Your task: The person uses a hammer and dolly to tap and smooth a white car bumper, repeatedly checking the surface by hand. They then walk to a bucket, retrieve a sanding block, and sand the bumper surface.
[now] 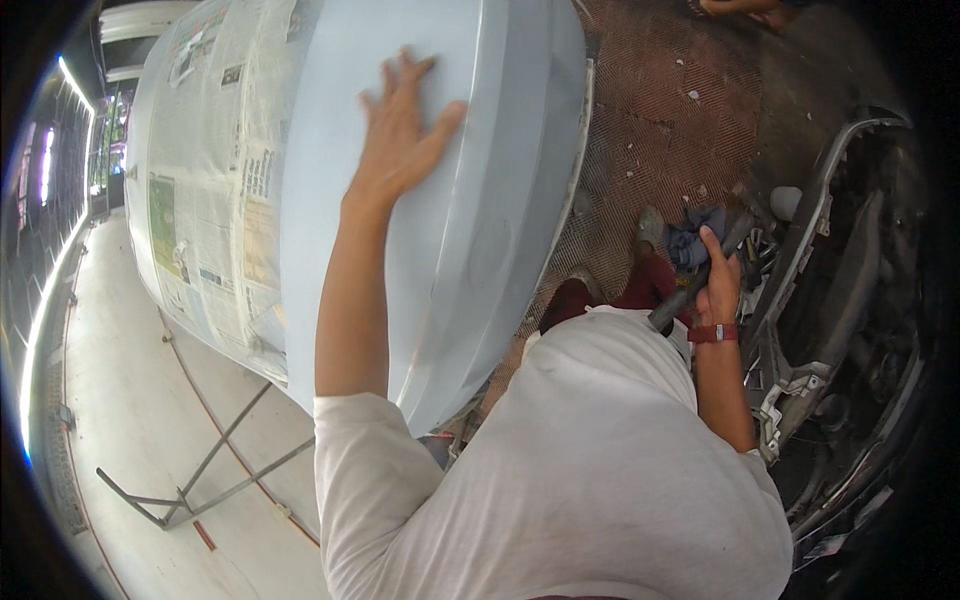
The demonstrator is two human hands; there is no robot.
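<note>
Here, the left grip (400,150) lies palm down, fingers apart and holding nothing, on a pale blue-grey panel (430,220); the right grip (718,285) is clamped around a dark tube (678,303). Directly under the left grip, the panel looks stiff, smooth and slippery, likely too large to lift and easily scuffed, best met with a flat palm. The tube appears light and perhaps slightly flexible; its bare length on the body side of the right grip offers a second hold. Just beyond that grip bunches a blue cloth (697,240), while a stripped vehicle front (855,270) crowds its right with hard metal edges. Left of the left grip stretches film-covered newspaper (215,160). Farther out, chips (694,95) litter a red-brown floor (680,130) between both grips, and a metal stand (235,487) obstructs the left rear.
</note>
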